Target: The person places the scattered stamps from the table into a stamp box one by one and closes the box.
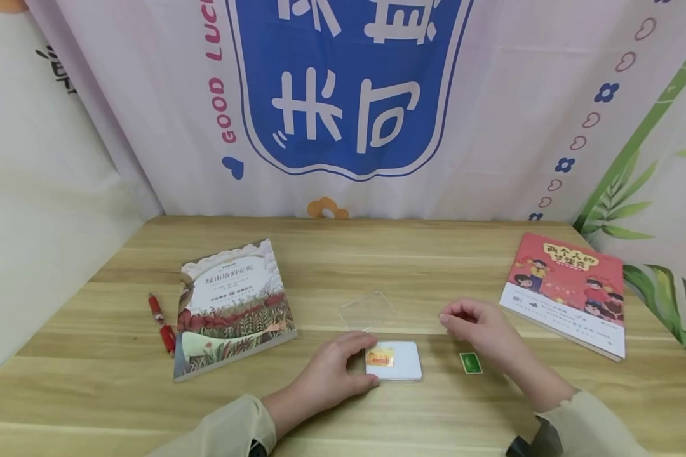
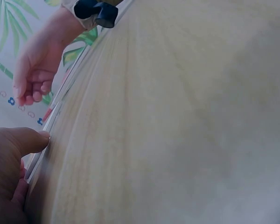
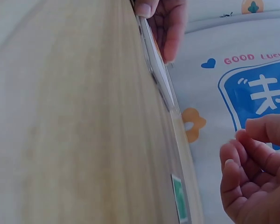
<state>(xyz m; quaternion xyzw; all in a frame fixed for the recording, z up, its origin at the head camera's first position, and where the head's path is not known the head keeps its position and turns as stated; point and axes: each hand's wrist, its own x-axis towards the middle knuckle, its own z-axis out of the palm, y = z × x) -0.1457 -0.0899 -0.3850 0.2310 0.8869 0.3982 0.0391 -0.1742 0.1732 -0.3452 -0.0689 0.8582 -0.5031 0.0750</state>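
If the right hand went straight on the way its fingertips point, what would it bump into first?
Probably the clear plastic, lying to the left of the right hand; the hand looks raised, though, so it might pass above.

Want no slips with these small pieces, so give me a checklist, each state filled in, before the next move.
1. White case steadied: ok, the left hand grips it.
2. Right hand free: ok, it shows nothing held.
3. Green piece picked up: not ok, it lies on the table near the right hand.
4. Yellow piece on the white case: ok, at the end by the left hand.
5. Yellow piece stuck down: cannot tell.
6. Clear plastic piece off the white case's top: ok, it lies beyond.
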